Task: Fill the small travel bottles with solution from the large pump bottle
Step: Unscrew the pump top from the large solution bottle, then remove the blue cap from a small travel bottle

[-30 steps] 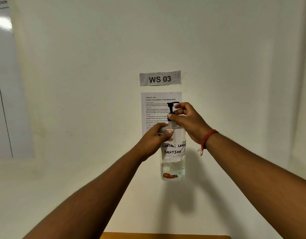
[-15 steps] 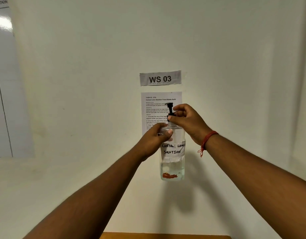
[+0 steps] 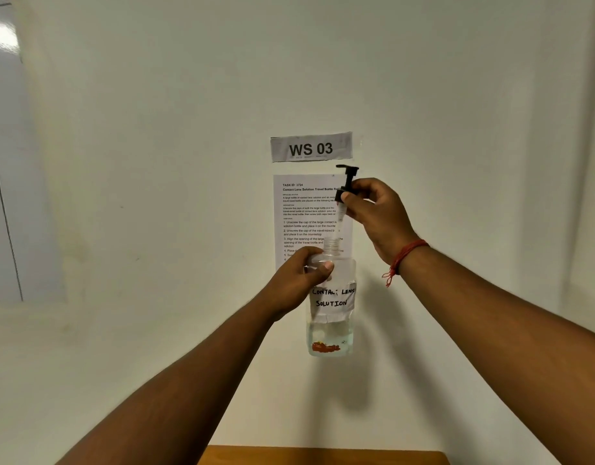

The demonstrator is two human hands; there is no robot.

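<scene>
The right hand's [image 3: 378, 213] fingers are pinched together on the collar of the black pump head [image 3: 347, 182], held clear above the open neck of the large pump bottle [image 3: 331, 297], its clear dip tube hanging toward the opening. The left hand [image 3: 304, 280] is wrapped around the bottle's shoulder, holding it upright in the air, near a white wall. Behind it hang an instruction sheet [image 3: 306, 216] and, above, a "WS 03" sign [image 3: 311, 147]. A wooden table edge [image 3: 322, 456] shows nearest.

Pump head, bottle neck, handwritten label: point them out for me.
Pump head [image 3: 347, 176], head view, black stem.
Bottle neck [image 3: 332, 246], head view, open threaded part.
Handwritten label [image 3: 333, 298], head view, between the two lines.
</scene>
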